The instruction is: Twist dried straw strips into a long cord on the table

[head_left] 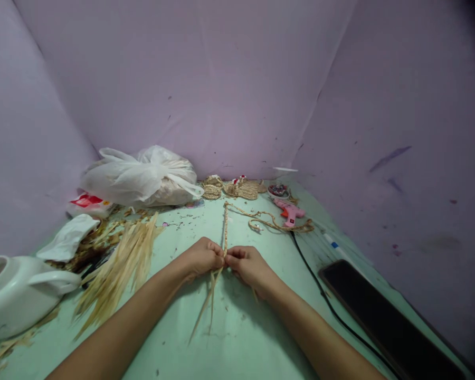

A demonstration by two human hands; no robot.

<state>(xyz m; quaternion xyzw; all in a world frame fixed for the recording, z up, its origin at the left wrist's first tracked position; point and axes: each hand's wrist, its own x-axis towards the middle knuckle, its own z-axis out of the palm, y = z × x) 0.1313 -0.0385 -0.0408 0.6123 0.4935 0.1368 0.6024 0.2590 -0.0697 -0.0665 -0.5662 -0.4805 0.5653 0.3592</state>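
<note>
A thin braid of dried straw-like fibre (226,227) runs up the middle of the green table, bends at its far end and trails off to the right. My left hand (206,257) pinches the near end of this braid. From the other side my right hand (243,262) closes on the same spot, its fingertips almost meeting the left ones. Loose strands (210,303) hang from below the fingers toward me. A short strand end shows under my right wrist. The exact crossing of the strands is hidden by my fingers.
Left lie a bundle of dried fibre strips (122,264), a white pitcher-like vessel (19,295) and a tied plastic bag (142,177). Woven pieces (243,188) sit by the wall. Right are a pink glue gun (291,211), its black cord (320,290) and a dark flat slab (380,316).
</note>
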